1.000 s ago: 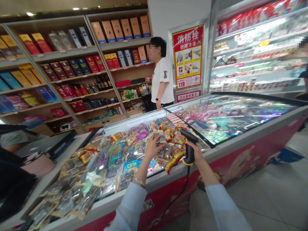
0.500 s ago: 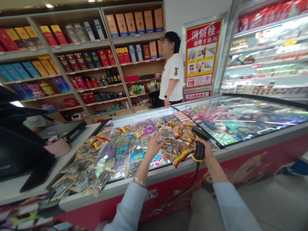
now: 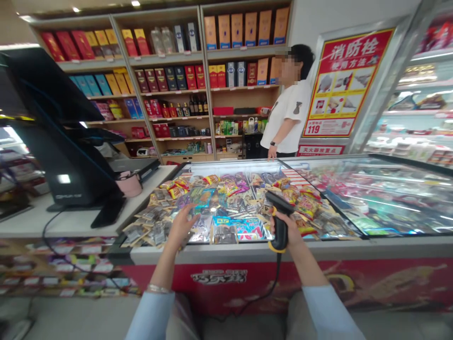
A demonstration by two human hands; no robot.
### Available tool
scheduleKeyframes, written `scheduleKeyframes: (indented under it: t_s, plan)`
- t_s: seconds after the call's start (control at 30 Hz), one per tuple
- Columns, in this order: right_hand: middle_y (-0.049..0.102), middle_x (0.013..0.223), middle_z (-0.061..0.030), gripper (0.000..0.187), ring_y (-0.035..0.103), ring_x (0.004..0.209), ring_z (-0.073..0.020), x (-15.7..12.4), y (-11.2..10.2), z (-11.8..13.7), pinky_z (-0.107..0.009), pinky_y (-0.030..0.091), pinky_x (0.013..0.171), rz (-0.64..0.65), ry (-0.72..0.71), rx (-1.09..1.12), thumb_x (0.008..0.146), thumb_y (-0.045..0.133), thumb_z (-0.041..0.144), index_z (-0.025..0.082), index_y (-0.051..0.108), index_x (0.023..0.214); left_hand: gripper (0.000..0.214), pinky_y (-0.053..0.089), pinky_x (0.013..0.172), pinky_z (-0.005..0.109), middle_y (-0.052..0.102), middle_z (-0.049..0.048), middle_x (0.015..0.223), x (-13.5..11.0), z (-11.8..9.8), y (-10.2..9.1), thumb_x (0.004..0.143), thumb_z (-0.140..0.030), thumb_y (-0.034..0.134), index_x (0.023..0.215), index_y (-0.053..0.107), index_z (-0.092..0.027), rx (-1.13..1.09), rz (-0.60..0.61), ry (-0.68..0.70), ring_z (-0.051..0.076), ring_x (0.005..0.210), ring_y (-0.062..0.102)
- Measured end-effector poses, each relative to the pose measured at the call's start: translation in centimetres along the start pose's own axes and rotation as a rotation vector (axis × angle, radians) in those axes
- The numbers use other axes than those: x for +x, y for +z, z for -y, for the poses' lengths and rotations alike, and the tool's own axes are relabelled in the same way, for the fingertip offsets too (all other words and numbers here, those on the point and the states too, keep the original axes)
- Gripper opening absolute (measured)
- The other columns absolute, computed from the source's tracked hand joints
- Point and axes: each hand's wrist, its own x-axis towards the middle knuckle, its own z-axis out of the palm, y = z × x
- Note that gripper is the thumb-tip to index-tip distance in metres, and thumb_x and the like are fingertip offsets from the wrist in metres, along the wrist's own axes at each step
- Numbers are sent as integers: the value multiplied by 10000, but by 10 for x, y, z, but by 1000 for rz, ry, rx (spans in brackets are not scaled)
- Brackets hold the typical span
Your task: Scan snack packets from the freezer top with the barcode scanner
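Just beyond left hand (image 3: pixel 182 226), snack packets (image 3: pixel 226 203); right hand (image 3: pixel 287 229) around barcode scanner (image 3: pixel 281 226).

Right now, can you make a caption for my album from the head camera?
A right hand holds a scanner over a snack-covered freezer while the left hand hovers nearby.

Barcode scanner (image 3: pixel 280 238) in right hand (image 3: pixel 288 230), snack packets (image 3: pixel 230 203)

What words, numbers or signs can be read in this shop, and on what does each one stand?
"消防栓": top of the red poster beside the standing person.
"使用方法": under that heading on the poster.
"119": lower left corner of the poster.
"灭火器放置点": small red sign below the poster.
Too small or blurred to read: snack packets, shelf boxes, lettering on the red freezer front.
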Motion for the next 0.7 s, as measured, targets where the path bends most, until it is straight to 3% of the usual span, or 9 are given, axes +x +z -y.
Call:
scheduleKeyframes:
  t_s: [0.13, 0.27, 0.37, 0.5, 0.7]
  plan:
    - [577, 509, 20, 278, 500, 373, -104, 3, 39, -34, -204, 399, 337, 77, 61, 5, 658, 739, 376, 154, 673, 812, 397, 490, 916, 400, 663, 104, 1166, -13, 25, -32, 785, -407, 537, 1111, 632, -200, 116, 67, -142, 253, 1032, 637]
    - [580, 509, 18, 271, 499, 377, -110, 9, 65, -59, -212, 408, 343, 150, 118, 13, 673, 724, 375, 153, 670, 819, 528, 507, 830, 359, 679, 120, 1070, -27, 34, -46, 684, -460, 647, 1124, 616, -170, 244, 221, -260, 259, 934, 659]
    - [568, 498, 24, 268, 491, 370, -112, 17, 75, -75, -212, 401, 331, 167, 144, 45, 668, 714, 380, 158, 666, 809, 632, 496, 833, 346, 676, 147, 1062, -34, 32, -44, 591, -437, 735, 1136, 602, -147, 313, 279, -258, 285, 973, 651]
    - [562, 495, 25, 255, 487, 370, -105, 24, 79, -89, -204, 405, 341, 176, 154, 78, 670, 715, 374, 157, 660, 792, 561, 472, 873, 364, 697, 130, 993, -36, 28, -33, 572, -405, 756, 1063, 626, -166, 372, 302, -210, 310, 1019, 639]
    - [559, 478, 25, 295, 477, 357, -100, 20, 77, -91, -201, 394, 343, 239, 145, 58, 660, 732, 409, 156, 663, 797, 495, 467, 871, 387, 675, 146, 1007, -32, 23, -25, 497, -423, 788, 891, 644, -160, 433, 300, -244, 349, 1045, 607]
